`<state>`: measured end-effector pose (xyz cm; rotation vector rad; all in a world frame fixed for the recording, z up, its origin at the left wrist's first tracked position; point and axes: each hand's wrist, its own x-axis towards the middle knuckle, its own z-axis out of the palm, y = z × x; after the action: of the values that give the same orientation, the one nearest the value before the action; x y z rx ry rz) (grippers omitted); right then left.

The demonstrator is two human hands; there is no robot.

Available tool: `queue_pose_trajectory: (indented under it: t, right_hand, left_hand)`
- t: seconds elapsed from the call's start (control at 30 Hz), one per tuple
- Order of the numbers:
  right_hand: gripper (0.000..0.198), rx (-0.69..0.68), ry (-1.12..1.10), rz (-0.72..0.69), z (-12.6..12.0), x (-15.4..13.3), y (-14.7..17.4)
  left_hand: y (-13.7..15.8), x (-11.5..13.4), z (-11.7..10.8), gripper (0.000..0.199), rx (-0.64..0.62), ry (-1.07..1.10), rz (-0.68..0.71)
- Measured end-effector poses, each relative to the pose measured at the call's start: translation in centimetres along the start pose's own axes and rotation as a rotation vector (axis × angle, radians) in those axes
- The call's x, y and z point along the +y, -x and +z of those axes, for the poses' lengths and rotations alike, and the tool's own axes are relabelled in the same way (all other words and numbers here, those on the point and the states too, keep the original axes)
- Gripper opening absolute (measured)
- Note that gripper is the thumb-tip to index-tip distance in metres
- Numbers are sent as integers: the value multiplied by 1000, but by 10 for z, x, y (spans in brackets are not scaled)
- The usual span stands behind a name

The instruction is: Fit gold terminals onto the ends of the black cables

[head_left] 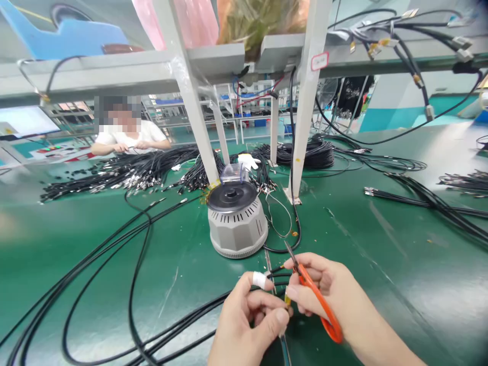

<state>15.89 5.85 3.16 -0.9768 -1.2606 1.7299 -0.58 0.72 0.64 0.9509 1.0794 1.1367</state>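
Note:
My right hand (331,290) is closed around orange-handled scissors (324,305), whose narrow blades point up and away toward the round machine. Its thumb and fingertips also meet at a small piece of yellow tape (287,299). My left hand (253,317) is closed in a pinch on a cable end by this tape; the fingers partly hide the end. White tape (260,280) is wrapped around one left finger. Black cables (190,317) run from the left and pass beneath this hand, with their ends showing just beyond it.
A grey round tape dispenser (238,229) with a black top stands ahead of my hands. Shelf posts (301,127) rise from the green table (343,244). Black cable bundles (125,173) lie at the back and right. Across the table, a person (131,134) handles something thin.

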Motion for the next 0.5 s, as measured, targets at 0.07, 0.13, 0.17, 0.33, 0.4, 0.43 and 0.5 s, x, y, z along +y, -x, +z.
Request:
queue_pose_trajectory:
  t: [0.07,0.13,0.17,0.33,0.4,0.43,0.5]
  right_hand:
    - [32,-43,-36,34,4,1,-7]
    - [34,-68,-46,56,10,4,-13]
    - [36,-68,-45,63,12,6,-15]
    - [41,14,39,54,9,22,-17]
    - [40,21,88,49,3,29,-11]
    - [39,15,101,49,1,33,-7]
    - [40,20,78,40,0,38,2]
  left_hand:
    - [-1,1,-5,49,4,1,42]
    - [-1,3,-8,53,5,-37,86]
    - [-1,5,-10,53,0,-35,88]
    - [-2,7,-15,53,97,109,83]
    - [-3,6,-17,50,125,129,99]
    - [-3,6,-18,48,128,131,97]
    - [-4,5,-19,43,133,137,82]
